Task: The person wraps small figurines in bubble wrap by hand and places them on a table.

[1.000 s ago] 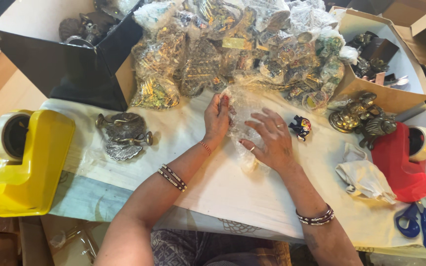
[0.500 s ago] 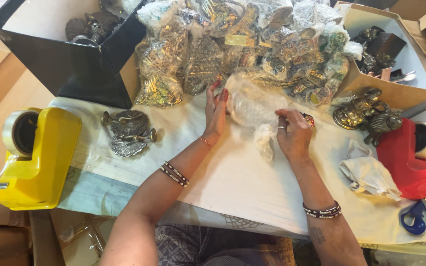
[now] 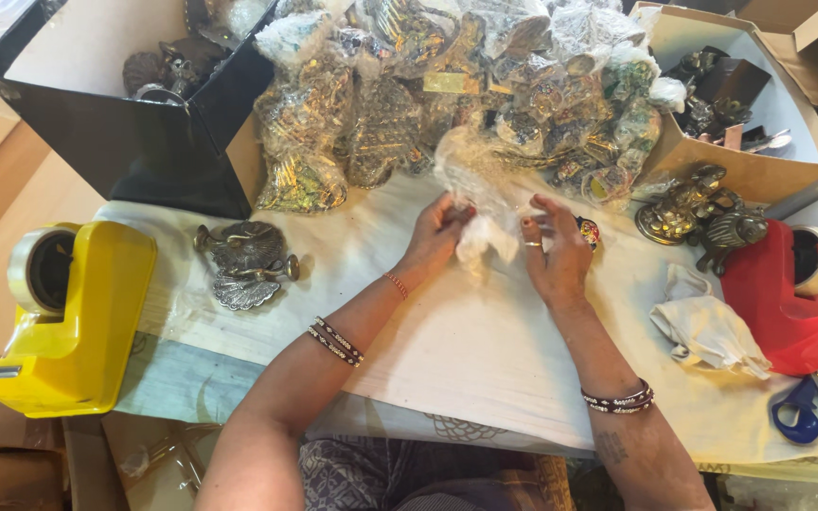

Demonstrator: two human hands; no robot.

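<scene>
From my head camera, my left hand [image 3: 439, 230] and my right hand [image 3: 554, 248] were a little apart, and both pinched a piece of clear plastic wrap [image 3: 481, 194] just above the white cloth [image 3: 428, 350], in front of the pile of wrapped shiny figures [image 3: 447, 85]. The wrap looked very light, soft and crinkly, and I think it could tear or slip, so holding it by its edges seemed best.
</scene>
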